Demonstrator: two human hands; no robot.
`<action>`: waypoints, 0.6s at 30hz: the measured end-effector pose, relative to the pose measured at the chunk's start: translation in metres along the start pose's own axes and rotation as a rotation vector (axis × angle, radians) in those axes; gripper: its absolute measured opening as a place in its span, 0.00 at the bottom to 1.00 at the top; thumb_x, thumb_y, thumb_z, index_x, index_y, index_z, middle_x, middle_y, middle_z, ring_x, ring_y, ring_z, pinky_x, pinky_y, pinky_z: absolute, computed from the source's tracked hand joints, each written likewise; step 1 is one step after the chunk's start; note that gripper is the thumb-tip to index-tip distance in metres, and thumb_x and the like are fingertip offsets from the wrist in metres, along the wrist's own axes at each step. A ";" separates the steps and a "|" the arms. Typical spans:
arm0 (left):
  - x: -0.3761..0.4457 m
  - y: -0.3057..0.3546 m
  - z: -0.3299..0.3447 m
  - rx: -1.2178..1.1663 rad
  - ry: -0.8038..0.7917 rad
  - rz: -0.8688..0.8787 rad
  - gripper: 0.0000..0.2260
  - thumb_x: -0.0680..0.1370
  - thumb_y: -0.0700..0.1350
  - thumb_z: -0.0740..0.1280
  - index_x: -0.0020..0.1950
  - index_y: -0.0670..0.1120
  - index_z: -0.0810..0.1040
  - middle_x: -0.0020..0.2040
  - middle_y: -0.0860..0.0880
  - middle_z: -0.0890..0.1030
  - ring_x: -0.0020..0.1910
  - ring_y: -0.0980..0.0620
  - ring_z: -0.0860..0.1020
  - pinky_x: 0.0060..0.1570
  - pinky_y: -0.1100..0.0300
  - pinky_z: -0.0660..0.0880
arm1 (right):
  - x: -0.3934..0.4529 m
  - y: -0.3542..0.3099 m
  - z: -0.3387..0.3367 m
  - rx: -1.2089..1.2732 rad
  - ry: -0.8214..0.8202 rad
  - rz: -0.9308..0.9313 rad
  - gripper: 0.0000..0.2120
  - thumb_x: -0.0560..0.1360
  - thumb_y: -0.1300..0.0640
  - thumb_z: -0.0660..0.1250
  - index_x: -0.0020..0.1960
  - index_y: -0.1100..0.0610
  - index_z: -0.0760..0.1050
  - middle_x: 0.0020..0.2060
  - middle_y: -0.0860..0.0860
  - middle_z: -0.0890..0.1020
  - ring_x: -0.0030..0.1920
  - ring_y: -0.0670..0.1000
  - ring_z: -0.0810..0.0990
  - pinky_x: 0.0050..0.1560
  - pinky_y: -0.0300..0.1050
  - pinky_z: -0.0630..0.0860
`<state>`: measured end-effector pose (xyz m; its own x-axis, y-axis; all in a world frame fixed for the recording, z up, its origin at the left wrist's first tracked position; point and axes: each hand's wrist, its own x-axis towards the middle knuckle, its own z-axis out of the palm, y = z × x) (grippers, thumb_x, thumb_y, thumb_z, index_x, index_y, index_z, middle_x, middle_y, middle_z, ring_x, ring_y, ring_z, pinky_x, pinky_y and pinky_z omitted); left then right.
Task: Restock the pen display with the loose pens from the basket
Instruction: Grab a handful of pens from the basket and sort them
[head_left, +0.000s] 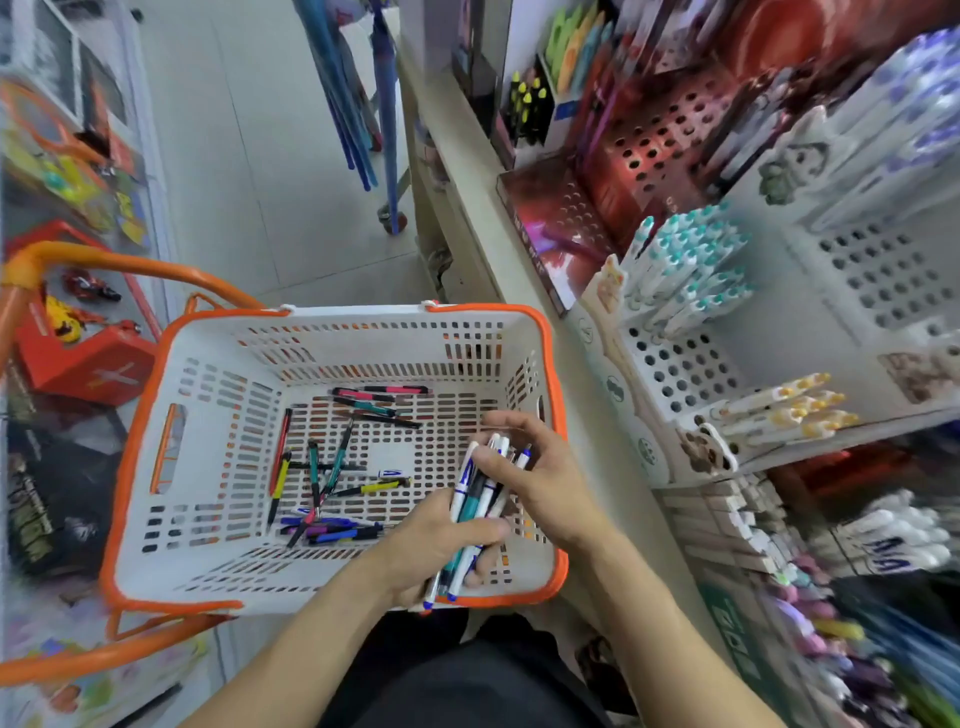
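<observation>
In the white basket (218, 467) with the orange rim, many loose pens (322, 483) lie flat on the bottom, left of both hands. The left hand (431, 551) is clenched around a bundle of pens (475, 504), long axes pointing up and away. The right hand (540, 478) pinches the bundle's top ends. The pen display (691, 364) stands right, nearer the right hand.

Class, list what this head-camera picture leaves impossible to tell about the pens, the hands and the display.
- How many pens are in the bunch: the left hand and right hand cover part of it.
- Print on the loose pens in the basket: too small.
- Lower-right shelf stock: blurred and cut off by the frame edge.
- Labels on the pen display: too small to read.
</observation>
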<state>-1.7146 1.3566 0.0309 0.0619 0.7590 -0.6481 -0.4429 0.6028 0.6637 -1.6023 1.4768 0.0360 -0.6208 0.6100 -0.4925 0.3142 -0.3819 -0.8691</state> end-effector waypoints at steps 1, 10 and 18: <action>-0.005 0.005 0.012 -0.044 -0.029 0.015 0.04 0.78 0.38 0.69 0.48 0.40 0.74 0.31 0.41 0.74 0.29 0.48 0.72 0.29 0.58 0.72 | -0.009 -0.005 -0.005 0.013 0.030 -0.028 0.15 0.76 0.60 0.75 0.60 0.55 0.78 0.48 0.51 0.85 0.44 0.44 0.84 0.45 0.38 0.81; -0.024 0.024 0.100 -0.215 -0.148 0.120 0.09 0.75 0.44 0.73 0.49 0.40 0.80 0.42 0.37 0.75 0.32 0.44 0.75 0.32 0.54 0.76 | -0.106 -0.031 -0.065 0.133 0.273 -0.227 0.14 0.72 0.57 0.75 0.55 0.61 0.82 0.47 0.56 0.87 0.46 0.51 0.85 0.51 0.44 0.81; -0.032 0.023 0.164 -0.138 -0.223 0.110 0.15 0.73 0.39 0.71 0.58 0.35 0.77 0.46 0.32 0.81 0.34 0.39 0.79 0.35 0.50 0.80 | -0.169 -0.027 -0.109 0.120 0.409 -0.286 0.13 0.76 0.56 0.72 0.59 0.54 0.83 0.49 0.56 0.87 0.49 0.52 0.86 0.51 0.41 0.81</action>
<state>-1.5797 1.3866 0.1276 0.1954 0.8625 -0.4669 -0.5741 0.4866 0.6585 -1.4271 1.4598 0.1375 -0.3309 0.9141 -0.2344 0.0735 -0.2226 -0.9721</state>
